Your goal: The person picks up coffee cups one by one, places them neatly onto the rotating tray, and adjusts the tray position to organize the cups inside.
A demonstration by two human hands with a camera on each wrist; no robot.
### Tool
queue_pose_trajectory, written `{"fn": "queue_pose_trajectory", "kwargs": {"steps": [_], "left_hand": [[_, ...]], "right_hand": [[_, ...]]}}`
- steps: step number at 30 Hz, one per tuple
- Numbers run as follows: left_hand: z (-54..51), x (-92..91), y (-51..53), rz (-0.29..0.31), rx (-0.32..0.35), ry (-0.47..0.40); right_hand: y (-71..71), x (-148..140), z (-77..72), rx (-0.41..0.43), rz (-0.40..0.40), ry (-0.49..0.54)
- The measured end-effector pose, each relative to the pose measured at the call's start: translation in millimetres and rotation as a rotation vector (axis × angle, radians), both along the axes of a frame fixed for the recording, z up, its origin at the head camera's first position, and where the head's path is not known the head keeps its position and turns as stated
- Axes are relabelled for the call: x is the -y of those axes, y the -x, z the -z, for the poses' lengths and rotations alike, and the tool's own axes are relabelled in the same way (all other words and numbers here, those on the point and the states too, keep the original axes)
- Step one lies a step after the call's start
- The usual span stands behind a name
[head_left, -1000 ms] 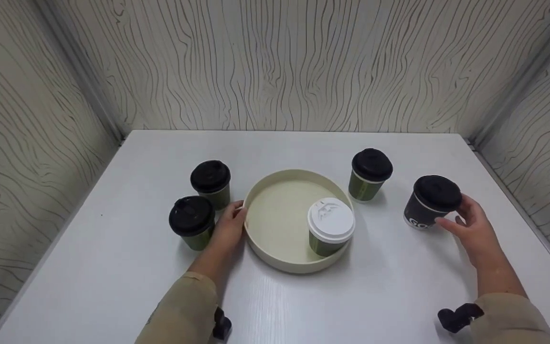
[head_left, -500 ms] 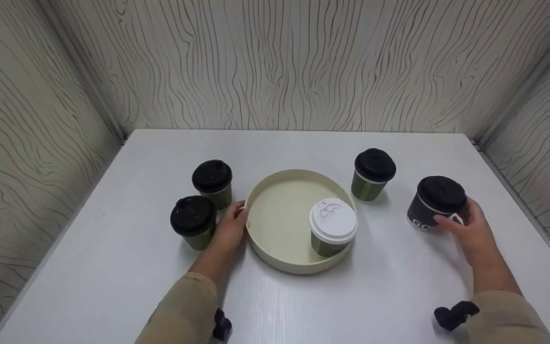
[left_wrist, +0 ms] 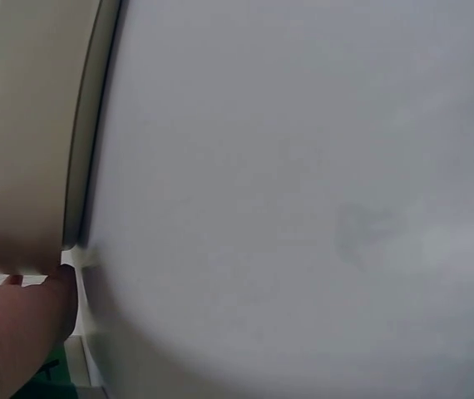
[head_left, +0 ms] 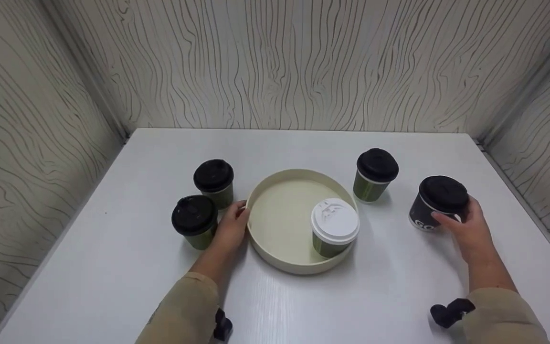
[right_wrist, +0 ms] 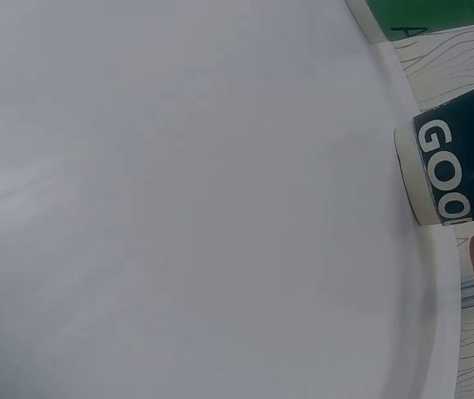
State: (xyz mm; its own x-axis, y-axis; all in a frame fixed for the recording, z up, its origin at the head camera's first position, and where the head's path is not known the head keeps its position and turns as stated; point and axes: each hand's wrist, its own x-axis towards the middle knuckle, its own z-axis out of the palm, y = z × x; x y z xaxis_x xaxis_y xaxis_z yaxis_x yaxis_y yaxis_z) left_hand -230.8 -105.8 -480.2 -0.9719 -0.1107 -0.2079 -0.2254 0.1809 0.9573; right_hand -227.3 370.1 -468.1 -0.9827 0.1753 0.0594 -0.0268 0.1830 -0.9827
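Observation:
At its left side, a round cream tray [head_left: 275, 224] is touched by my left hand [head_left: 229, 229], thumb and fingertips against the outer wall. In the left wrist view, that wall [left_wrist: 29, 150] rises just above the hand. A green paper cup with a white lid [head_left: 334, 224] stands inside the tray, toward its right. My right hand [head_left: 470, 234] holds a dark paper cup with a black lid [head_left: 425, 210], thumb on the near side, the other fingers mostly hidden behind. White letters mark this cup [right_wrist: 461, 158] in the right wrist view; its base appears to rest on the table.
Two green cups with black lids, the farther [head_left: 215, 184] and the nearer [head_left: 196, 222], stand left of the tray, close to my left forearm. Another green cup with a black lid [head_left: 375, 174] stands behind right. Patterned panels [head_left: 275, 62] enclose the white table [head_left: 275, 306].
My right thumb has come farther across the front of the dark cup. The left hand stays at the tray. The whole scene has shifted slightly right in the head view.

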Motion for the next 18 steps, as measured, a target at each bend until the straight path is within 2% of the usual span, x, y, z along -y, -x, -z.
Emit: {"fn": "queue_pose_trajectory", "kwargs": {"steps": [8, 14, 18], "left_hand": [[2.0, 0.3, 0.3, -0.001, -0.008, -0.006], [3.5, 1.2, -0.3, 0.046, -0.052, -0.021], [4.9, 1.7, -0.2, 0.057, -0.058, -0.042]], "right_hand": [[3.9, 3.8, -1.3, 0.007, 0.041, 0.027], [1.6, 5.1, -0.8, 0.015, 0.065, -0.003], [0.7, 6.6, -0.3, 0.008, 0.084, 0.035]]}}
